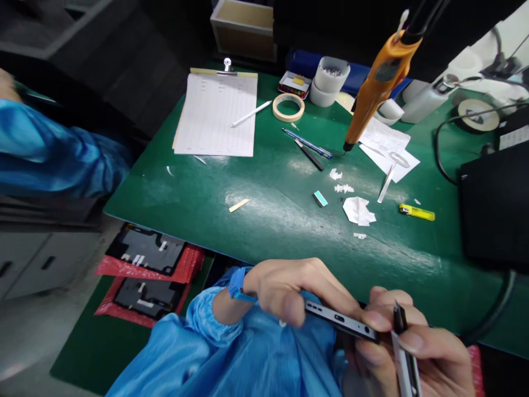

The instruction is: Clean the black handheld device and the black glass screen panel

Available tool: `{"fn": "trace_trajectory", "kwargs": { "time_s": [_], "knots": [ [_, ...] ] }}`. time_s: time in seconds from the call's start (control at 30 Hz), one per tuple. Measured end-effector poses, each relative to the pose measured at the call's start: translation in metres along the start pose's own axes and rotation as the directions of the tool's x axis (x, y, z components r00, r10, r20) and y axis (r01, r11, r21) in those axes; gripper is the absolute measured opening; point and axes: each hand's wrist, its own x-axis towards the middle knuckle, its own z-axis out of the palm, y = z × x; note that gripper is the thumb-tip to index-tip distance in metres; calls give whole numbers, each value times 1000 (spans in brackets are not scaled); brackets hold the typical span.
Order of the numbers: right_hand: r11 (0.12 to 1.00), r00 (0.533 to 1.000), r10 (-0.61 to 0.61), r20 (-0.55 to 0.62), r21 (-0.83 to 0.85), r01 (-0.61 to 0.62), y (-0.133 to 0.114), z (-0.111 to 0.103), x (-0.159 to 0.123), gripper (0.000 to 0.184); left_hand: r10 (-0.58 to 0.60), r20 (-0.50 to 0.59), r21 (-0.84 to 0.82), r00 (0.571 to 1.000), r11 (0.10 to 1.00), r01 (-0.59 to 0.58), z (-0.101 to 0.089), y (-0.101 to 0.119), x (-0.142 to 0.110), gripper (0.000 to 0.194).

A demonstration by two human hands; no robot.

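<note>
Low at the front of the bench, my left hand point(297, 286) closes around a slim phone-like device point(339, 318). Its silver edge faces up, showing a charging port, a round jack hole and small slots. My right hand point(430, 342) pinches a slim silver cutter knife point(403, 347) with a dark, pointed tip directed upward. Fingers of that hand also touch the device's right end, close to the knife. The device's broad faces are mostly hidden by my hands and the viewing angle.
An orange electric screwdriver point(378, 82) hangs over the green bench point(198, 198). Behind are a clipboard point(217, 113), tape roll point(288, 107) and screw cup point(332, 75). Paper scraps point(359, 212) and a yellow cutter point(417, 212) lie ahead. Another person's blue sleeve point(53, 149) is left.
</note>
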Motion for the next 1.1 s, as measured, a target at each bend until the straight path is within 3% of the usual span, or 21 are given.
{"fn": "trace_trajectory", "kwargs": {
  "time_s": [0.2,0.3,0.4,0.53,0.7,0.87,1.1],
  "knots": [
    [994,999,-3,-45,-108,-2,-5,11,4,36,223,-39,-151,974,962,-227,-11,-12,4,75],
    [976,999,-26,-33,-215,18,-3,10,-1,43,310,-44,-185,950,932,-312,-7,-27,9,89],
    [965,999,-37,-1,-259,36,-2,6,-4,44,303,-65,-139,951,941,-310,-5,-31,10,91],
    [957,999,-40,0,-287,38,0,0,-7,46,355,-93,-94,930,927,-363,-12,-17,10,80],
    [971,1000,-22,-13,-239,18,1,-1,-6,46,427,7,26,904,904,-427,-30,5,16,70],
    [977,1000,-25,13,-211,27,0,-1,-1,49,517,18,143,856,846,-514,-33,12,16,66],
    [981,1000,-26,-7,-194,24,0,-2,-7,47,504,9,192,863,847,-496,-32,19,17,51]
  ]
}}
